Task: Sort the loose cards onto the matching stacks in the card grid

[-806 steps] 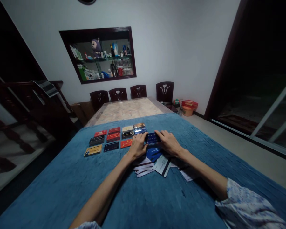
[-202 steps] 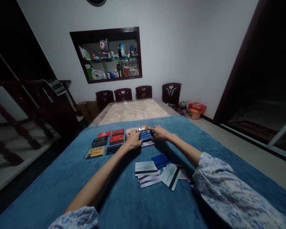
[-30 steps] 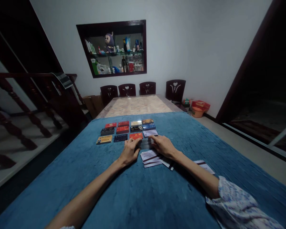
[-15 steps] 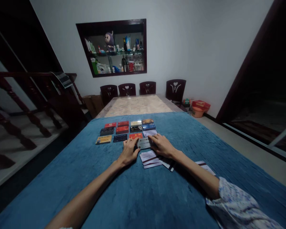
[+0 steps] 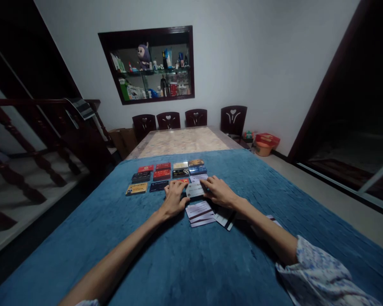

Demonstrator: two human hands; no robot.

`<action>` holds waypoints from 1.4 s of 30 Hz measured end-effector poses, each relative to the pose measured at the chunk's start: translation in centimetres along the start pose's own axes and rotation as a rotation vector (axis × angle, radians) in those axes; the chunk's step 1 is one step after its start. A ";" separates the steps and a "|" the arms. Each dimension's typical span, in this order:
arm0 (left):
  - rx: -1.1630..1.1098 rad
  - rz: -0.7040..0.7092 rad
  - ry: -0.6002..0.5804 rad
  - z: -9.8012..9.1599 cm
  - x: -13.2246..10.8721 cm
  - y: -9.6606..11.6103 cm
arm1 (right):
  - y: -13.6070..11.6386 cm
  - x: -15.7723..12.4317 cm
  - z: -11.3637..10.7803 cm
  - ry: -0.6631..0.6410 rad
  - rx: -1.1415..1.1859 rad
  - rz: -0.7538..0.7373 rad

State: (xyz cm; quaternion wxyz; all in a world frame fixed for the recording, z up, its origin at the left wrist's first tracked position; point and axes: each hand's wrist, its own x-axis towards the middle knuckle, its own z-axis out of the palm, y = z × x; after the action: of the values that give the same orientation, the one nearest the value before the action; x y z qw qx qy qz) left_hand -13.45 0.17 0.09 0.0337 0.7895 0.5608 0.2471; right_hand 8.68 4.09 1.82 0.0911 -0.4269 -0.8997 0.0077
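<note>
Between my two hands is a stack of silver-grey plastic cards [image 5: 195, 191], its top face tilted toward me. My left hand [image 5: 176, 196] grips its left end, with fingers at the back and thumb in front. At the right end, my right hand [image 5: 221, 192] has its fingers closed on the same stack. White cards with dark stripes [image 5: 200, 213] lie fanned out just in front, and a striped card [image 5: 225, 218] rests beside them. Behind my hands, a white card pile [image 5: 198, 178] and a red card pile [image 5: 182, 181] are partly covered.
Rows of card stacks stand behind and left of my hands, among them a yellow stack [image 5: 136, 188] and a blue stack [image 5: 198, 170]. Another white card [image 5: 273, 220] lies partly behind my right forearm. A blue cloth [image 5: 140, 255] covers the near table; chairs stand beyond.
The card stack has tipped from nearly upright to leaning back, so more of its top face and front edge shows. Both hands stay on it. The view has shifted slightly.
</note>
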 end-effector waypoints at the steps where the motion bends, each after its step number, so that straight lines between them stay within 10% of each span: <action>1: 0.002 0.002 -0.004 -0.1 0.2 0.1 | 0.1 0.0 -0.1 -0.001 -0.008 0.003; 42: 0.016 -0.097 -0.004 3.2 7.3 -1.1 | 3.6 4.2 0.9 -0.008 -0.122 0.146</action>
State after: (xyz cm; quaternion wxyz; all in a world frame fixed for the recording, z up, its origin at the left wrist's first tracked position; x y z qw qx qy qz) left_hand -11.26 7.90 -0.48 0.0405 0.7622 0.6002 0.2390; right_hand 8.71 9.65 1.24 0.0604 -0.4961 -0.8653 -0.0385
